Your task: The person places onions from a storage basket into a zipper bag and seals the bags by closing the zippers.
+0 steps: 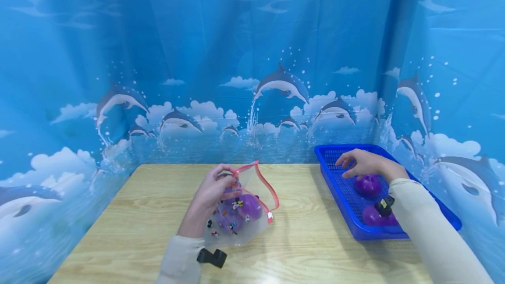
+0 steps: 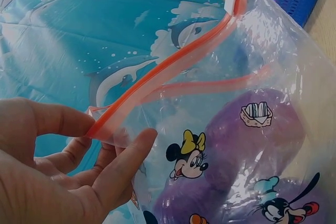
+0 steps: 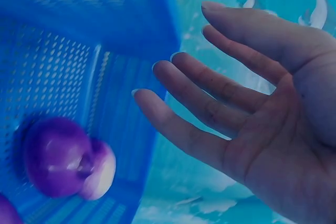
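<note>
My left hand (image 1: 210, 192) pinches one upper corner of a clear zip bag (image 2: 310, 129) by its orange-red slider strip (image 2: 184, 59). Cartoon figures are printed on the bag. Inside it, seen through the plastic, lie rounded purple things (image 2: 257, 129); their kind is unclear. The bag's mouth gapes, and a white slider (image 2: 229, 2) sits at the corner away from the hand. My right hand (image 1: 367, 164) hovers over a blue basket (image 1: 335, 192), holding nothing, its fingers apart and slightly bent. Beneath it, a glossy purple round thing (image 3: 55, 156) with a paler side piece lies in the basket.
Another purple thing (image 1: 375, 216) lies at the basket's near end, partly covered by the right wrist's camera. Both the bag and the basket rest on a pale wooden table (image 1: 154, 214). A blue dolphin-print curtain (image 1: 221, 56) surrounds its back and sides.
</note>
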A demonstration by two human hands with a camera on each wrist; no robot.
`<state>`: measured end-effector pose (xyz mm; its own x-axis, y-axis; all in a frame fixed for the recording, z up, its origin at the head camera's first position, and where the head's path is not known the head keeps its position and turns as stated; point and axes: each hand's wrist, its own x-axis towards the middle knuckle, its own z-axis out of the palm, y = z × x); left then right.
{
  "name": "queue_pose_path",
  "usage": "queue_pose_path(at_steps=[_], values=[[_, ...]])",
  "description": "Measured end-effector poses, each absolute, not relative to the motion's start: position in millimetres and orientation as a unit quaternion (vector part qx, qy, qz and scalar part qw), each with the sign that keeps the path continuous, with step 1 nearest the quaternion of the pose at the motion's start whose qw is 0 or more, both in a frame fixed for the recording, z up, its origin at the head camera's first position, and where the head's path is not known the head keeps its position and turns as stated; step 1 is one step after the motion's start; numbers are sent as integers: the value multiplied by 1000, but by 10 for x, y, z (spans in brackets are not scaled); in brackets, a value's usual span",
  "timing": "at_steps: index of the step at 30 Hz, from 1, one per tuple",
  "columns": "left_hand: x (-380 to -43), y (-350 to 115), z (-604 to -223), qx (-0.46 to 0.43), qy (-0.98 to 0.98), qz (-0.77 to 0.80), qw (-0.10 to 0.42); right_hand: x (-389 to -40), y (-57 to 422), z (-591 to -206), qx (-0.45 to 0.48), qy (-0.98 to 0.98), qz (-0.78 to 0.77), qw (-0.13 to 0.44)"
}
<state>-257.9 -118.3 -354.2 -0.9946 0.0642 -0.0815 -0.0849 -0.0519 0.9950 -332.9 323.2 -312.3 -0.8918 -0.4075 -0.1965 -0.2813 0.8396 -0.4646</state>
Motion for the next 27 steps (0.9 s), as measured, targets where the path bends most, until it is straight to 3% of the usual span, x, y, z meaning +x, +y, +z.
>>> queue_pose_path(at_steps=[27], values=[[-2571,-1174,-3550,-8,695,717,54,-3413,4127,-3486,-98,947,-254,168]])
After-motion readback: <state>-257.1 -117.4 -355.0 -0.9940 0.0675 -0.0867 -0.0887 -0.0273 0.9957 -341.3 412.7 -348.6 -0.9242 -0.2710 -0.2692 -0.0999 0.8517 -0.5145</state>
